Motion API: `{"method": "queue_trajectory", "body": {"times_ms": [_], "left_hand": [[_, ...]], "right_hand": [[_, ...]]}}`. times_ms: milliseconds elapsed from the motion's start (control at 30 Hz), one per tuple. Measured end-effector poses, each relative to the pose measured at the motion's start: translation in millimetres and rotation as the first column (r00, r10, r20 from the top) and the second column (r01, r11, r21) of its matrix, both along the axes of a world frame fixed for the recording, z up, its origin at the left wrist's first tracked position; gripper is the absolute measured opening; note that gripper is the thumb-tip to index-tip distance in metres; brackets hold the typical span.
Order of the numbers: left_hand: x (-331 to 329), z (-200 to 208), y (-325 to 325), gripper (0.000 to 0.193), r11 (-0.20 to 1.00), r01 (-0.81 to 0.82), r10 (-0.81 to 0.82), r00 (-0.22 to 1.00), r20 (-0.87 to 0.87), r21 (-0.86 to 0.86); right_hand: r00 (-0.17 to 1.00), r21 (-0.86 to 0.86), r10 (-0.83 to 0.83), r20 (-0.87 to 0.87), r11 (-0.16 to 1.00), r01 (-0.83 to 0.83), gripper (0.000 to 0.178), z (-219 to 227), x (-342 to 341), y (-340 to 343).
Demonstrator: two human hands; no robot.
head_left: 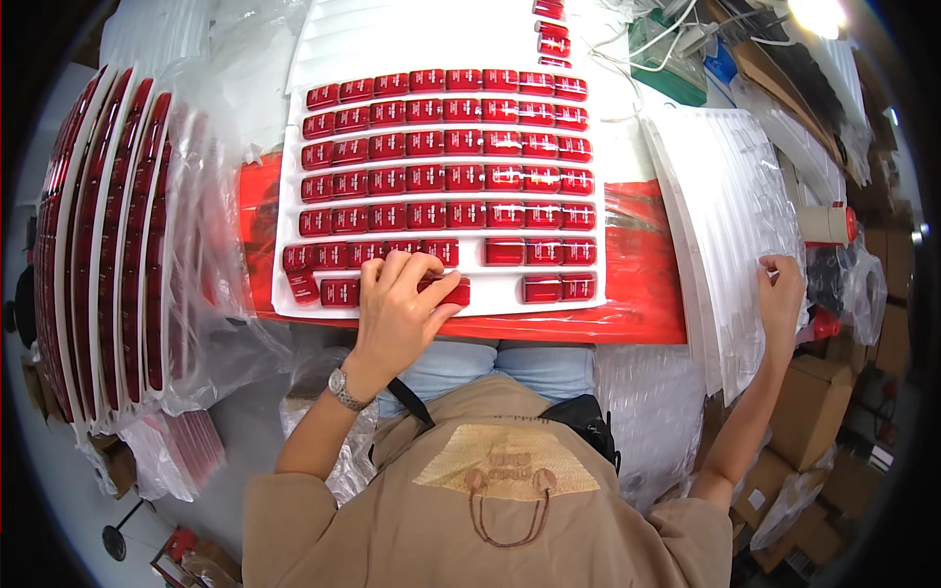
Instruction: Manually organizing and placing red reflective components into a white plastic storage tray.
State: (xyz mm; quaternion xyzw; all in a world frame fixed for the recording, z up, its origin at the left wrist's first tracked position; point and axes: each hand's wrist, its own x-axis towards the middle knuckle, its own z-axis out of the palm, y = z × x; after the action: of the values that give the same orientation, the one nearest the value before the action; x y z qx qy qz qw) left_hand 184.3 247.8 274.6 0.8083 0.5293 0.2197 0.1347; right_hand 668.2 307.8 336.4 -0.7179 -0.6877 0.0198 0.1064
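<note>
A white ribbed tray (441,306) lies in front of me, holding rows of small glossy red rectangular containers (425,177). My left hand (402,294) reaches over its near row, with bent fingers and thumb closed around red containers there; the palm partly hides them. One red container (302,285) leans askew at the near left corner. The two nearest rows each show a bare gap right of the hand. Off to the right, my right hand (781,294) is closed in a pinch at the edge of a stack of white ribbed trays (725,235); its fingertips hide what they hold, if anything.
Filled trays (123,245) stand on edge at the left, partly wrapped in clear plastic. A few loose red containers (553,45) lie at the far side. A red sheet (642,265) covers the near table. Cables, bags and cardboard boxes (809,412) crowd the right.
</note>
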Motion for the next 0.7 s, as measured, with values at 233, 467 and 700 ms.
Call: {"method": "queue_trajectory", "body": {"times_ms": [233, 467, 700], "left_hand": [[28, 8, -2, 0.032, 0.978, 0.062, 0.095, 0.723, 0.684, -0.201], [43, 6, -13, 0.034, 0.945, 0.016, 0.261, 0.563, 0.784, -0.326], [30, -9, 2, 0.033, 1.000, 0.019, -0.016, 0.986, 0.167, -0.016]], "right_hand": [[0.484, 0.270, 0.297, -0.823, 0.954, -0.128, 0.014, 32, -178, -32], [0.493, 0.070, 0.552, -0.672, 0.711, -0.700, 0.039, 2, -248, -45], [0.983, 0.237, 0.102, 0.152, 0.962, -0.136, 0.026, 4, -52, 64]]}}
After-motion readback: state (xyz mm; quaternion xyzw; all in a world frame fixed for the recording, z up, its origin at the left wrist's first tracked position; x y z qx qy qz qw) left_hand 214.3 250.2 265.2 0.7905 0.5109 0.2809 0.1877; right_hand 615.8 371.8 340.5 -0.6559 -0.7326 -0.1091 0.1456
